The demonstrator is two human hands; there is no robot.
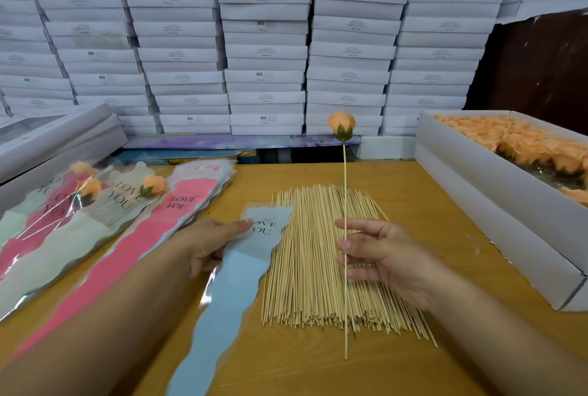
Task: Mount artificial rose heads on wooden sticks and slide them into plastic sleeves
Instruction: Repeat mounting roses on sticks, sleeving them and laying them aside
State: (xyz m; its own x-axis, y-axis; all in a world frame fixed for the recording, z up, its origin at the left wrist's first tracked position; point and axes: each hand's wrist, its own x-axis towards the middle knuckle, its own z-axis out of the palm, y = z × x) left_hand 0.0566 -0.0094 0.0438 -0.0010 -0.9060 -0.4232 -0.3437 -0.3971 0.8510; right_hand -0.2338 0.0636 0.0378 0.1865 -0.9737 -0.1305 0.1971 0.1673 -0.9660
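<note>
Upright in my right hand [378, 257] stood a wooden stick [345, 268], my fingers [348, 246] pinching it mid-length, an orange rose head [341, 125] mounted on its top. Its lower end hung before the pile of sticks [321, 255] on the worktop [429, 204]. My left hand [210, 241] gripped the blue plastic sleeve [229, 293] near its printed top, thumb over it. Finished sleeved roses [79, 204] lay left, loose rose heads in the white box [496, 204] right.

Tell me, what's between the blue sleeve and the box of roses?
The pile of wooden sticks on the table lies between the blue sleeve and the box of roses, in the head view.
</note>
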